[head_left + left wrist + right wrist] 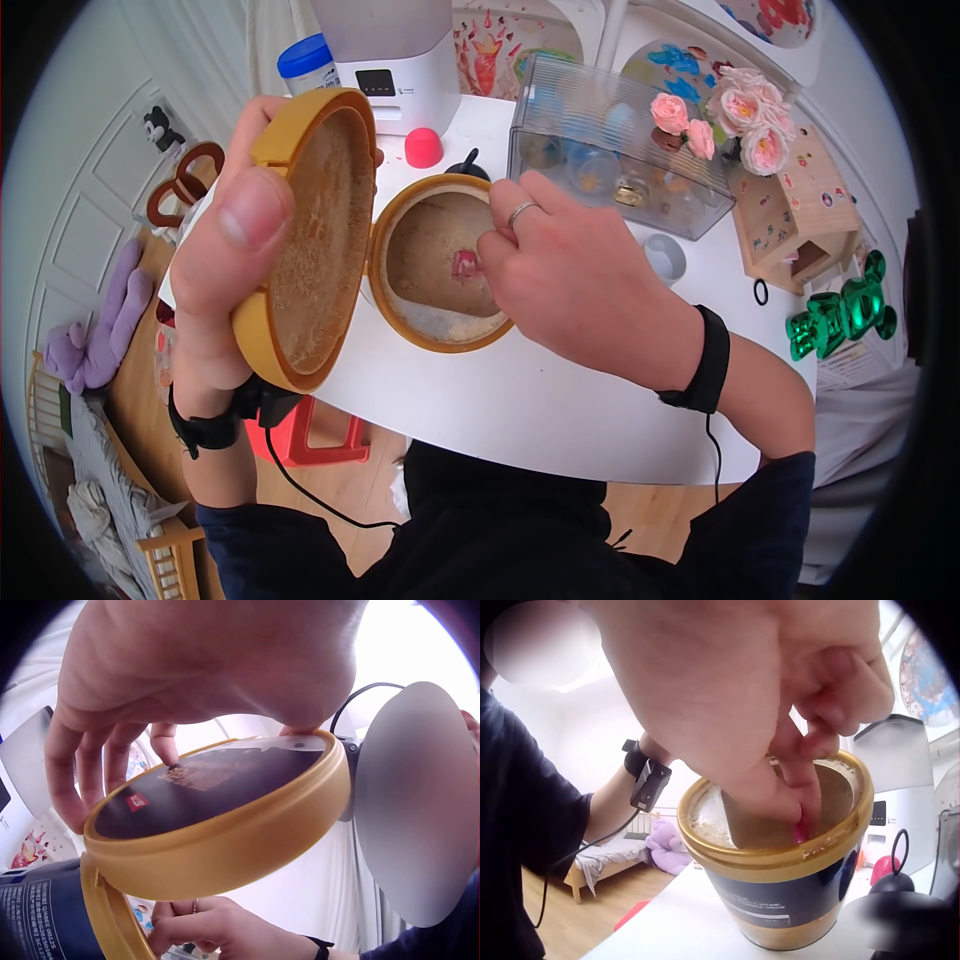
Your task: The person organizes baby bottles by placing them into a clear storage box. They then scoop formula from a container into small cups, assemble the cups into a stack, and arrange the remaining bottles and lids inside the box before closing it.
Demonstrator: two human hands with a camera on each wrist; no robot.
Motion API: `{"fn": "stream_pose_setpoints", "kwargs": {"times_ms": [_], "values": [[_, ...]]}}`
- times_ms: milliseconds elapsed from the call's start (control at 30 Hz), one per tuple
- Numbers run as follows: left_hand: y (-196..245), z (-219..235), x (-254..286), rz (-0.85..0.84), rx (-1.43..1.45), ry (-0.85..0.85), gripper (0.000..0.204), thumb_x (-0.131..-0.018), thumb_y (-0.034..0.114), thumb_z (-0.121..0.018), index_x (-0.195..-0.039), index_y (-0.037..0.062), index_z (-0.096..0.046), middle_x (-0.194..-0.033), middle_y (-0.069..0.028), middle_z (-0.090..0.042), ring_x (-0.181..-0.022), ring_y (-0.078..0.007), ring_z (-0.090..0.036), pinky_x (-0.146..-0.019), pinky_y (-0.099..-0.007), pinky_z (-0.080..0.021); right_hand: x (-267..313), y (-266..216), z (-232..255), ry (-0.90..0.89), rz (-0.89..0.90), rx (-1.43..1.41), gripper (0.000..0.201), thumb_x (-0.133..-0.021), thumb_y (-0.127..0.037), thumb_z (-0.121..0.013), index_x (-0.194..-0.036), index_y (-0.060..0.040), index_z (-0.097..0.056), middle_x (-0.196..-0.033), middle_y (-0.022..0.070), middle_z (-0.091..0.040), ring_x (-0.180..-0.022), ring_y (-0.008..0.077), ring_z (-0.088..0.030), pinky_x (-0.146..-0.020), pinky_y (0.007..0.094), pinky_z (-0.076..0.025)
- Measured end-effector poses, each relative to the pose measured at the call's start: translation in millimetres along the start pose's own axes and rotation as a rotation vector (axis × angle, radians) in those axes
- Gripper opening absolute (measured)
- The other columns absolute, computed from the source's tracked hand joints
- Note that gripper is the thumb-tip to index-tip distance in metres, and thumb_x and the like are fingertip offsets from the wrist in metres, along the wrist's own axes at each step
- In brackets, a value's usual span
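A round tub (780, 889) with a gold rim and dark label stands on the white table. Its gold hinged lid (320, 240) is tilted up at the left. My left hand (225, 240) grips the lid by its edges, fingers spread over the dark printed top (225, 795). Inside the tub lies a brown sheet (430, 235) with a straight front edge, pale powder showing in front of it. My right hand (570, 270) reaches in over the rim. Its thumb and finger pinch a small pink tab (802, 829) at the sheet.
Behind the tub stand a white appliance (395, 70), a blue-capped jar (307, 65) and a pink egg-shaped sponge (423, 148). A clear drawer box (620, 150), small grey cup (664, 258), wooden house (800, 210) and green shiny bear figure (845, 310) are on the right.
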State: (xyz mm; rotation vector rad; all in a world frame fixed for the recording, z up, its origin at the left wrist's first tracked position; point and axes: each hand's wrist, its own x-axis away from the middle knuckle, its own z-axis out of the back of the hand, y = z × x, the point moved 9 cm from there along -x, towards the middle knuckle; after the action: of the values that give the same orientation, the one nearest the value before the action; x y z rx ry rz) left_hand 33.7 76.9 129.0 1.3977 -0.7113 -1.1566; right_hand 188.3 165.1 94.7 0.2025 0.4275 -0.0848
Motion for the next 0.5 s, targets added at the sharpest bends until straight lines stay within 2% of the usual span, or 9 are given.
{"fn": "stream_pose_setpoints", "kwargs": {"times_ms": [200,300,400,500], "values": [[-5.4,-2.3,-7.3,-0.067,-0.042,-0.054,0.102,-0.086,0.075,-0.065,-0.152,-0.0005,-0.048,-0.143,-0.0247,-0.062,-0.126,-0.0308,-0.069,-0.104,-0.0390,-0.059,5.0,-3.4,-4.2,-0.035,-0.001,-0.074,0.008,-0.077,-0.005,-0.074,-0.081,0.0016,-0.071,-0.095,0.0137,-0.065,-0.098,0.0240,-0.062,-0.060,0.0322,-0.055],[0.7,-13.7,-7.6,-0.090,-0.113,-0.001,0.103,-0.078,0.079,-0.070,-0.143,0.0014,-0.050,-0.136,-0.0211,-0.063,-0.122,-0.0264,-0.067,-0.102,-0.0362,-0.058,6.4,-4.1,-5.5,-0.058,-0.007,-0.084,0.010,-0.076,-0.005,-0.075,-0.082,0.0024,-0.072,-0.095,0.0141,-0.065,-0.099,0.0251,-0.062,-0.059,0.0326,-0.055],[1.8,-15.0,-6.4,-0.096,-0.120,0.004,0.103,-0.077,0.080,-0.070,-0.141,0.0020,-0.049,-0.134,-0.0198,-0.063,-0.122,-0.0247,-0.066,-0.101,-0.0351,-0.057,9.2,-5.7,-5.5,-0.053,-0.023,-0.101,0.011,-0.087,-0.009,-0.074,-0.084,-0.0001,-0.069,-0.096,0.0092,-0.059,-0.096,0.0229,-0.061,-0.058,0.0352,-0.053],[5.7,-22.4,-4.1,-0.099,-0.139,0.036,0.105,-0.076,0.081,-0.071,-0.140,0.0020,-0.048,-0.133,-0.0195,-0.062,-0.121,-0.0246,-0.065,-0.101,-0.0352,-0.056,10.9,-9.8,-6.0,-0.082,-0.044,-0.125,0.011,-0.086,-0.012,-0.075,-0.084,-0.0015,-0.070,-0.096,0.0078,-0.060,-0.096,0.0231,-0.061,-0.058,0.0360,-0.052]]}}
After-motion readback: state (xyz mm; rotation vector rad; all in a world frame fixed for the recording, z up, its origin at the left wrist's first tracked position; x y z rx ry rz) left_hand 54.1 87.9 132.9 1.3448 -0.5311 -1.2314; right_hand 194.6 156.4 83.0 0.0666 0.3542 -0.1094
